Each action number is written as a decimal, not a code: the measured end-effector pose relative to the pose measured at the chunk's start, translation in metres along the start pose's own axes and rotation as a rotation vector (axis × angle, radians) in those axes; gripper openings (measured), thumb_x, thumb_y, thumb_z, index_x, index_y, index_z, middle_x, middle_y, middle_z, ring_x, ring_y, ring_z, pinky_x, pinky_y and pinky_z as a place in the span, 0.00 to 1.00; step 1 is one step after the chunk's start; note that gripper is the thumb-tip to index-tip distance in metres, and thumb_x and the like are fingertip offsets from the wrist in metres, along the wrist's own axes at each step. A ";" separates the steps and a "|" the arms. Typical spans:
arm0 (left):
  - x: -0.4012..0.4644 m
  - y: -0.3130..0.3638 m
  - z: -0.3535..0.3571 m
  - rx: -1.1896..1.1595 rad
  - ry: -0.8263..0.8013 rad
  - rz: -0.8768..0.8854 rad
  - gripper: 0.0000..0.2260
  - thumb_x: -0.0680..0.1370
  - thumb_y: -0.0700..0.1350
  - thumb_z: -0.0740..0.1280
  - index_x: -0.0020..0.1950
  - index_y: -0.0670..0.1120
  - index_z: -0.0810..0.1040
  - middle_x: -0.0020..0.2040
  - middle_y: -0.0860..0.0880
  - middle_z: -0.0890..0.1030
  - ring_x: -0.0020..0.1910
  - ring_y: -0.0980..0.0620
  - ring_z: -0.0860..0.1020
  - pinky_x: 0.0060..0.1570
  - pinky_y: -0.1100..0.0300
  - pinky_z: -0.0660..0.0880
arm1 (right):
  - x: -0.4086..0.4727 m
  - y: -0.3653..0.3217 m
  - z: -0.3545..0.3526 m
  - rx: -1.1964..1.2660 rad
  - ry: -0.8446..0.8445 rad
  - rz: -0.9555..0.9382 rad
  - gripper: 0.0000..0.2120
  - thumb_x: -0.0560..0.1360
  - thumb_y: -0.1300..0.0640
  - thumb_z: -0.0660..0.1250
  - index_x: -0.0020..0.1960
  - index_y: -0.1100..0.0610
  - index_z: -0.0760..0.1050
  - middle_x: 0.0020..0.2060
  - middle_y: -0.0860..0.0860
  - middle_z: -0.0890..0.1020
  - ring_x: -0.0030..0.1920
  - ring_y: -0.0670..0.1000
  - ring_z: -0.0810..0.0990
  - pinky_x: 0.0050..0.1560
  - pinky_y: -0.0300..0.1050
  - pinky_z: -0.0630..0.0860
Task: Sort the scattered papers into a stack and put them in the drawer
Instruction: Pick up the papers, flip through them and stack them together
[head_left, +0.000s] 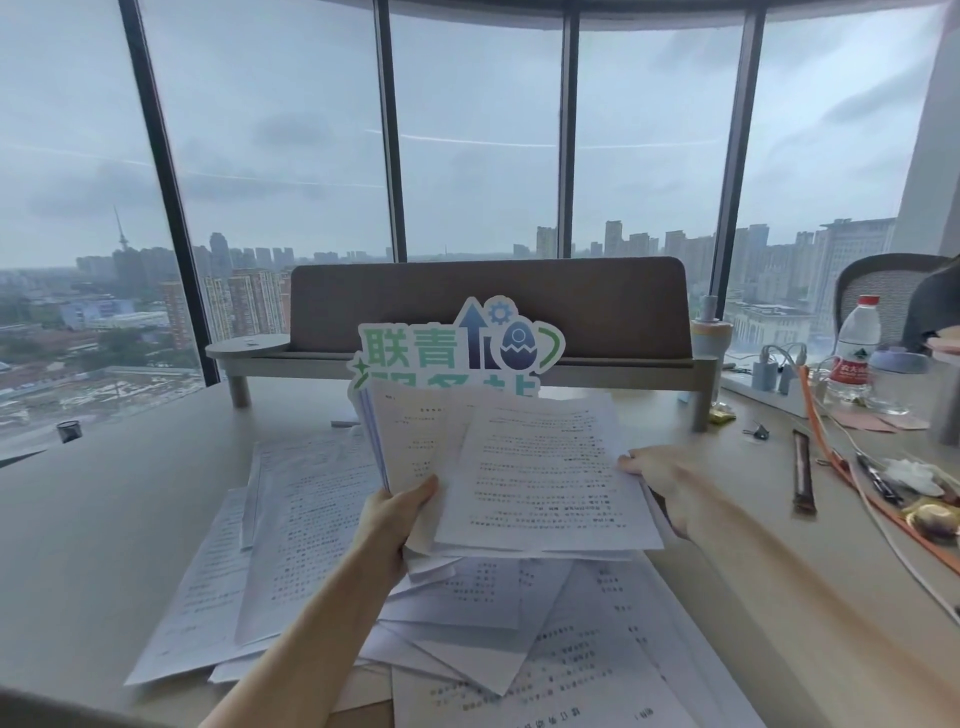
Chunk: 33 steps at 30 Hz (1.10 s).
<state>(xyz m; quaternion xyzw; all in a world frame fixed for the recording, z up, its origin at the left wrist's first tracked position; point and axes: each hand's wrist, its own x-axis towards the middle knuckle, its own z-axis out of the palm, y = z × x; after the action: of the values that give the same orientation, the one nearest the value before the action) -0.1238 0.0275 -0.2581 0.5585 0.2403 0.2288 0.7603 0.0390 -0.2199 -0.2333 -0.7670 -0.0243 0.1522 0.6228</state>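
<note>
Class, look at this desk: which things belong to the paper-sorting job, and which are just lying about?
Part of the job:
held bundle of papers
loose sheets on the desk
left hand
right hand

Just lying about:
water bottle
cut-out sign
power strip
binder clip

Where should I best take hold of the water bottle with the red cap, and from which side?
Grip the water bottle around its body at the red label, coming from the front left. It stands upright, so fingers can wrap it sideways. A chair stands behind it and cables lie to its left, so keep the approach low and short.
</note>
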 end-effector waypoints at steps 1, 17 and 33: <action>-0.001 0.000 0.001 0.009 -0.003 0.002 0.05 0.76 0.40 0.72 0.51 0.44 0.80 0.45 0.44 0.85 0.42 0.43 0.83 0.38 0.53 0.80 | -0.003 0.002 0.006 0.008 -0.015 0.003 0.10 0.82 0.62 0.60 0.51 0.66 0.78 0.48 0.63 0.84 0.50 0.63 0.84 0.59 0.64 0.78; -0.009 0.005 0.003 0.142 -0.316 -0.073 0.14 0.76 0.55 0.70 0.54 0.47 0.82 0.42 0.50 0.87 0.41 0.53 0.86 0.38 0.63 0.81 | -0.011 0.021 0.021 -0.104 -0.054 -0.181 0.13 0.84 0.55 0.59 0.50 0.60 0.79 0.49 0.57 0.86 0.46 0.57 0.85 0.52 0.53 0.81; -0.012 0.008 0.013 0.135 -0.332 0.080 0.14 0.77 0.37 0.69 0.62 0.41 0.78 0.54 0.39 0.85 0.52 0.37 0.83 0.52 0.40 0.80 | -0.046 0.003 0.025 -0.013 -0.013 -0.516 0.18 0.81 0.64 0.62 0.65 0.46 0.71 0.55 0.47 0.83 0.55 0.52 0.83 0.56 0.59 0.81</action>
<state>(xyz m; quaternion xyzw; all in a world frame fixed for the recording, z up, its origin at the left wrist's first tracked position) -0.1258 0.0129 -0.2461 0.6475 0.1040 0.1470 0.7405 -0.0123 -0.2070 -0.2311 -0.7385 -0.2239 -0.0070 0.6360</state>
